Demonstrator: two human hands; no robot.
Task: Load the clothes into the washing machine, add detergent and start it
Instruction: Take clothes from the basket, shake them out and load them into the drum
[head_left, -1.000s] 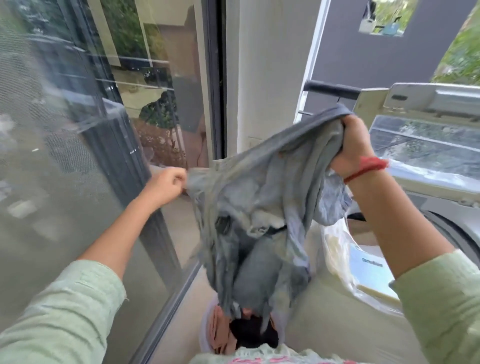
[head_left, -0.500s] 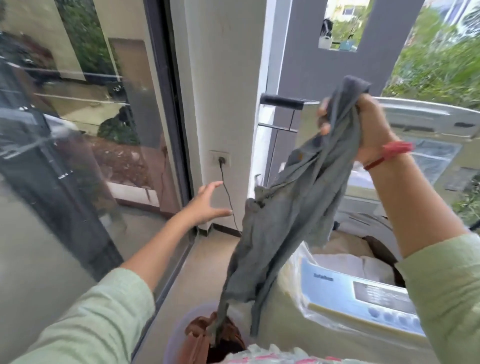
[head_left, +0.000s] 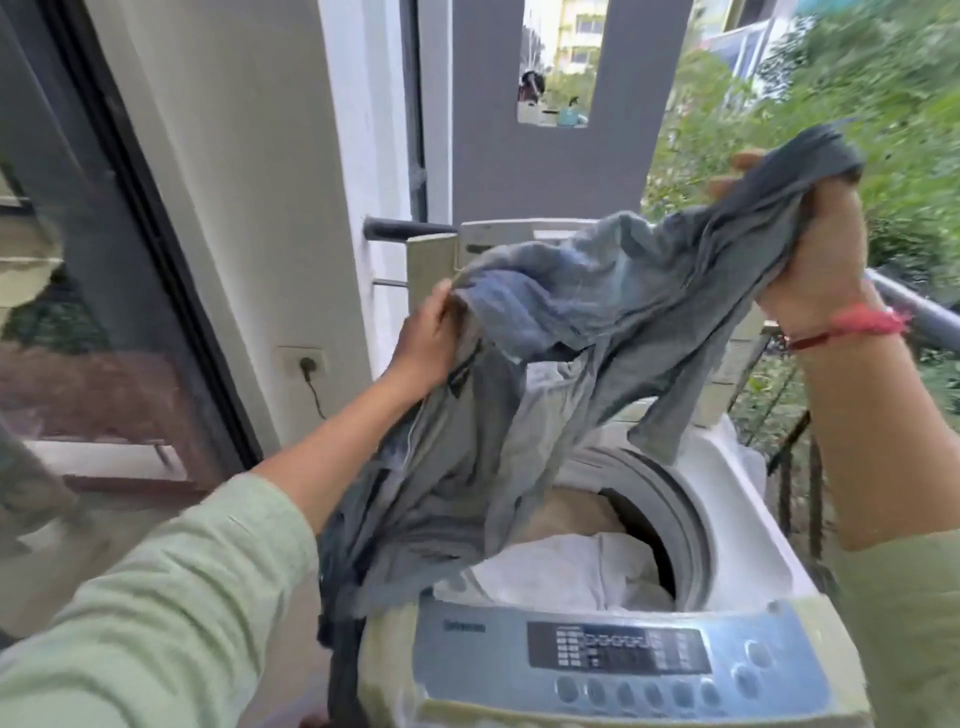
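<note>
- The grey garment is stretched between both hands above the open drum of the top-loading washing machine, probably so that it can be fed in as one piece rather than as a clump.
- The right hand is raised high on the right, its fingers clenched around a bunched end; holding this end up lets most of the cloth hang clear of the rim.
- The left hand, lower and to the left, grasps the other edge of the cloth, seemingly to steer it toward the opening.
- A dark tail of the garment trails over the near left corner of the machine, beside the control panel, outside the drum; it will need gathering in.
- White and tan clothes already lie in the drum, so loading looks partly done.
- The lid stands up at the far side.
- No detergent is visible.
</note>
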